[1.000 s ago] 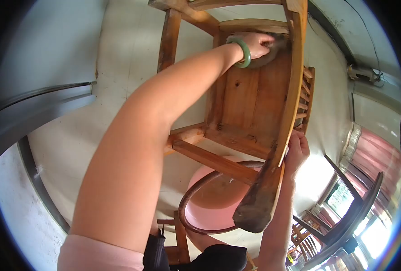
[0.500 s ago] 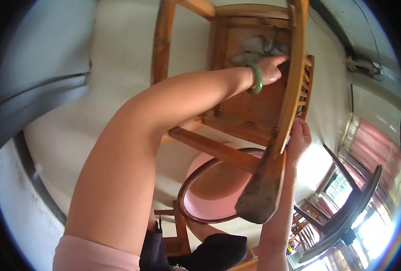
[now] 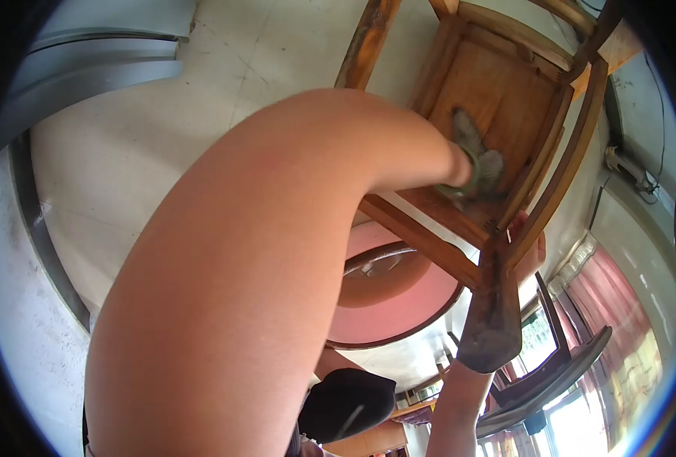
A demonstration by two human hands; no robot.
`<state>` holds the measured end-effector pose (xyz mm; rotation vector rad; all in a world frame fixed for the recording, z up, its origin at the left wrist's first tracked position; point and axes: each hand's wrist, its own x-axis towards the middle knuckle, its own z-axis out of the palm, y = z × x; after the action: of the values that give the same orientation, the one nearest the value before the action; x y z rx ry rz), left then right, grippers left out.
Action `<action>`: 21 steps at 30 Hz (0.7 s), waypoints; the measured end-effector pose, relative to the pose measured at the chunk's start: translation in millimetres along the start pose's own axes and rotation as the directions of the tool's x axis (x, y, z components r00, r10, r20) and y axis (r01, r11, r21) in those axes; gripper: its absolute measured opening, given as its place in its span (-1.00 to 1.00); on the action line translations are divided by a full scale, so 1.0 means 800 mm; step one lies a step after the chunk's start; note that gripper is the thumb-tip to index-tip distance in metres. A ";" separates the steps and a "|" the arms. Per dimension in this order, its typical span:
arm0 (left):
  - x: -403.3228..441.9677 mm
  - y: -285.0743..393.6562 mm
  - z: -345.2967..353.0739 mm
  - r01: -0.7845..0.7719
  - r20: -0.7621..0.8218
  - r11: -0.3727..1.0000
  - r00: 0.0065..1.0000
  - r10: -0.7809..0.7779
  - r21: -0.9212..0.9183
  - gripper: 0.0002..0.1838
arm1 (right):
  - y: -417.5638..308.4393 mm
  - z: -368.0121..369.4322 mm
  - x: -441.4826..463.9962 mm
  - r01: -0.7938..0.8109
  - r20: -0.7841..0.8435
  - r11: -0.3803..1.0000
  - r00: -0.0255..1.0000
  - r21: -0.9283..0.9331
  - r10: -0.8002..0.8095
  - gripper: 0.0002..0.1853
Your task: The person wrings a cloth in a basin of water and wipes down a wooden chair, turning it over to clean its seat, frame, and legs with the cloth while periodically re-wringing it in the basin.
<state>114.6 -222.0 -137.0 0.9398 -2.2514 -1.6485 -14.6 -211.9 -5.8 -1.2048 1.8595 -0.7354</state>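
A wooden chair [image 3: 498,84] is tipped so that its underside and legs face me. My left arm crosses the view, and my left hand [image 3: 461,181], at a green bangle, is against the panel under the seat. A grey cloth [image 3: 469,131] is bunched at that hand and lies against the wood; my fingers are mostly hidden and blurred. My right hand [image 3: 534,250] is closed around the chair's frame near the dark-ended leg [image 3: 492,335], partly behind the wood.
Below the chair stands a pink basin [image 3: 387,324] with a dark rim and water in it. A dark-framed table [image 3: 543,388] is at the lower right, near pink curtains [image 3: 593,286]. A grey-blue curved edge [image 3: 102,72] is at the upper left. My black-clad knee [image 3: 349,404] is below.
My left hand has moved down across the seat panel, and the cloth has shifted with it. The chair has turned and sits farther right in view, my right hand still on its frame.
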 end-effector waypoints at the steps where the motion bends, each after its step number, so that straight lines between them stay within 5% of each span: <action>1: -0.010 -0.010 0.004 0.010 0.047 0.984 0.999 -0.019 0.178 -0.58 | -0.001 -0.001 -0.002 0.084 0.064 0.987 0.995 -0.138 -0.076 -0.83; 3: -0.021 -0.025 0.004 0.001 0.114 0.923 0.992 -0.049 0.384 -0.57 | -0.003 0.001 -0.003 0.177 0.140 0.948 0.980 -0.264 -0.144 -0.81; 5: -0.020 -0.031 -0.007 -0.023 0.135 0.872 0.990 -0.050 0.489 -0.56 | -0.002 0.007 -0.007 0.140 0.120 0.976 0.986 -0.169 -0.120 -0.80; 8: -0.022 -0.028 -0.035 -0.032 0.060 0.907 0.998 0.008 0.420 -0.54 | 0.005 0.000 0.000 0.059 0.141 0.998 0.988 0.019 -0.062 -0.82; 9: -0.037 -0.014 -0.038 0.010 0.001 0.999 1.000 -0.010 0.050 -0.55 | 0.004 0.000 -0.004 0.054 0.123 0.998 0.991 0.027 -0.057 -0.82; 10: -0.053 0.002 -0.043 0.007 -0.057 0.944 0.998 -0.028 -0.331 -0.57 | 0.000 0.007 -0.012 0.115 0.105 0.992 0.989 -0.059 -0.108 -0.86; 11: -0.064 0.014 -0.045 -0.037 -0.122 0.439 0.978 -0.167 -0.898 -0.59 | -0.003 0.011 -0.012 0.118 0.084 0.989 0.990 -0.090 -0.111 -0.89; 13: -0.032 0.008 -0.011 -0.082 -0.168 0.560 0.980 -0.104 -0.825 -0.57 | -0.002 0.014 -0.008 0.128 0.061 0.986 0.991 -0.107 -0.122 -0.90; 15: -0.014 0.002 -0.005 -0.139 -0.205 0.658 0.978 -0.024 -0.740 -0.55 | 0.006 0.013 -0.003 0.080 0.039 0.988 0.996 0.133 -0.086 -0.88; 17: 0.000 0.006 -0.001 -0.100 -0.167 0.968 0.984 0.062 -0.230 -0.56 | 0.006 0.010 0.001 0.109 0.038 0.987 0.993 0.114 -0.114 -0.89; 21: -0.015 0.026 -0.030 -0.040 -0.043 0.990 0.998 0.046 0.138 -0.62 | 0.006 0.005 0.003 0.103 0.070 0.991 0.992 0.087 -0.109 -0.89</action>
<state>128.1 -230.0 -107.0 0.9429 -2.3612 -1.4551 -14.2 -212.7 -13.0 -1.2681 1.6974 -0.8073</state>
